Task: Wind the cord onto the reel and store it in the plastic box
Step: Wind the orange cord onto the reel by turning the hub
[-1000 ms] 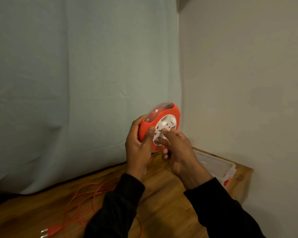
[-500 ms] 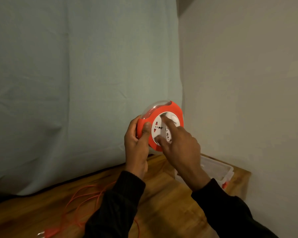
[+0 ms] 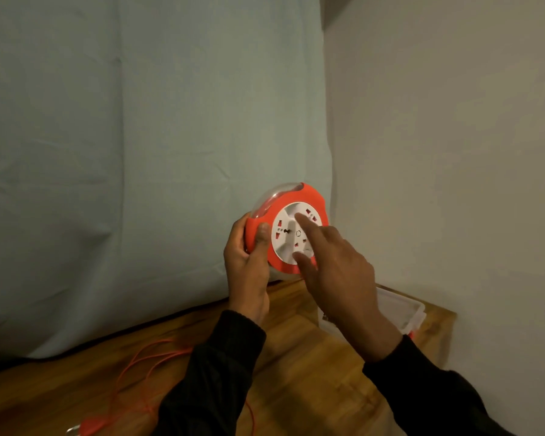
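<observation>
A pale cloth backdrop [image 3: 139, 152] hangs behind the scene and meets a plain wall [image 3: 453, 152] on the right. Below them the wooden counter [image 3: 312, 372] carries the plastic box [image 3: 400, 306], which stands open near the wall corner, partly hidden behind the right forearm. The reel [image 3: 285, 228] is held up in the air above the counter, well apart from the box, with its white socket face turned toward the camera and an orange rim around it. The left hand [image 3: 249, 265] is clenched on the left edge of the reel, thumb on the front rim and the other fingers behind. The right hand [image 3: 334, 262] grasps nothing; its fingers are spread, with the forefinger and thumb resting on the white face, probably to turn it. The cord [image 3: 145, 366] lies in loose orange loops on the counter at the lower left and ends in a plug [image 3: 87, 427], so most of it is not yet wound. I judge that the reel is light, stiff and rather smooth, so the rim is the safe place to hold it, while the thin cord is soft and can tangle or catch if it is pulled in too quickly.
</observation>
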